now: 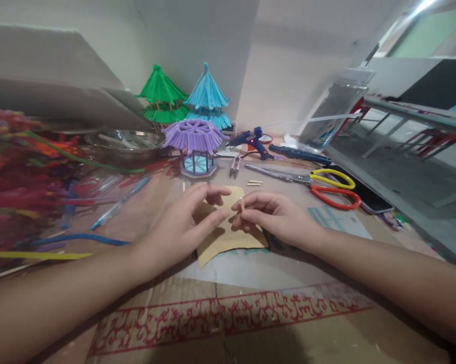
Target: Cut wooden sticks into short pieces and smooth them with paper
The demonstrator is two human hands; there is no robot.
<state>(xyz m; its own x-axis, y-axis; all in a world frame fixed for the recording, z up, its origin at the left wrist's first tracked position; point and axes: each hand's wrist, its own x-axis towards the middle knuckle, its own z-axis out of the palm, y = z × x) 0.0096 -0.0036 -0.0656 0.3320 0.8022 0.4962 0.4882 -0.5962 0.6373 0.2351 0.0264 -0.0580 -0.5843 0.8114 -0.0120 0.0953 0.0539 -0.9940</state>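
My left hand (182,222) lies flat on a tan sheet of sandpaper (228,237) and presses it onto the cardboard-covered table (250,313). My right hand (273,215) pinches a short wooden stick (242,205) between thumb and fingers, its lower end on the sheet. Two more short sticks (254,182) lie just beyond the sheet. Behind them stands a purple-roofed model pavilion (196,146).
Green (160,98) and blue (208,98) model pavilions stand at the wall. A blue glue gun (252,141), small snips (234,166), scissors with yellow and red handles (326,187), a phone (364,194) and a metal bowl (125,141) surround them. Coloured pipe cleaners (18,177) pile at left.
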